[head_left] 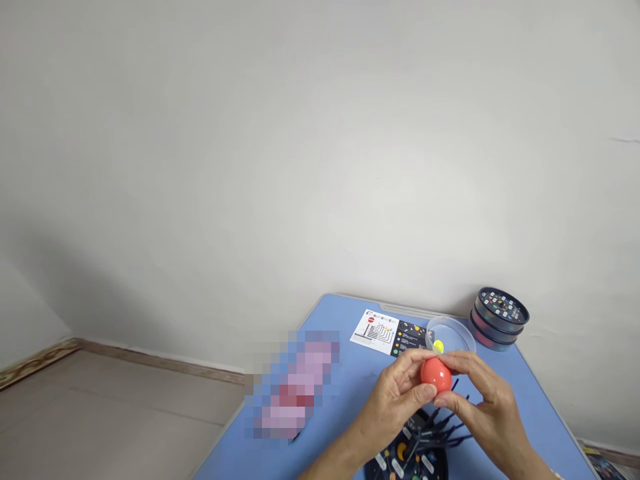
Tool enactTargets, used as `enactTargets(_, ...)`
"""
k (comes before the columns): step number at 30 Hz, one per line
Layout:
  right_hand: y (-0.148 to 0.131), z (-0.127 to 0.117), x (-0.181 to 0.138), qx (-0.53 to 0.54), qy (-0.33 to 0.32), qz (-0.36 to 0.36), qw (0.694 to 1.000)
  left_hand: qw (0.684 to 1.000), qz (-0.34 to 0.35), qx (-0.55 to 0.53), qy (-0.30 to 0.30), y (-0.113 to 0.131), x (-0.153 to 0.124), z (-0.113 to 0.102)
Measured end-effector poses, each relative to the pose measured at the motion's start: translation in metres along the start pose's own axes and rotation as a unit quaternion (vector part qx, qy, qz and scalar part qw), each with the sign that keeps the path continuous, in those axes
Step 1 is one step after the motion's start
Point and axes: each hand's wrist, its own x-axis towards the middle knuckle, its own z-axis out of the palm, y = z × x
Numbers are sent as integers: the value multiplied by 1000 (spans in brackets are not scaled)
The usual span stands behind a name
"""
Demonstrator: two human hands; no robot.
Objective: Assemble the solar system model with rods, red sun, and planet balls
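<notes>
Between the fingertips of both hands is a shiny red ball (436,375). My left hand (393,393) pinches it from the left, thumb below and fingers above. From the right, my right hand (483,393) grips it the same way. Below the hands stands a round dark base (385,467) printed with planets, carrying several thin black arms (440,437) that fan out to the right. Just beyond the fingers, a small yellow ball (439,346) sits in a clear round dish (457,331).
A printed instruction sheet (375,331) lies left of the dish on the blue table (340,373). Round dark-rimmed containers (500,319) are stacked at the back right, near the wall. A blurred pink item (305,380) occupies the table's left side.
</notes>
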Motion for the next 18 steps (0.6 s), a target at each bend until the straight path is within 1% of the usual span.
enactTargets(3, -3, 1, 0, 1, 4, 0, 1000, 1000, 0, -3, -1, -1, 0, 0)
enactTargets(6, -5, 0, 1, 20, -4, 30, 999, 1000, -6, -12, 3, -4, 1, -1)
enactTargets(10, 1, -2, 0, 60, -28, 69, 995, 997, -40, -46, 39, -7, 4, -5)
enactTargets(12, 5, -1, -2, 55, -19, 64, 996, 995, -66, -51, 60, -8, 6, -8)
enactTargets(14, 7, 0, -3, 36, -7, 42, 998, 993, -82, -35, 75, -9, 8, -9)
enactTargets(16, 5, 3, -3, 26, -15, 17, 999, 993, -88, -17, 76, -8, 10, -9)
enactTargets(18, 2, 3, -2, 37, -31, 29, 998, 994, -86, -1, 65, -5, 12, -6)
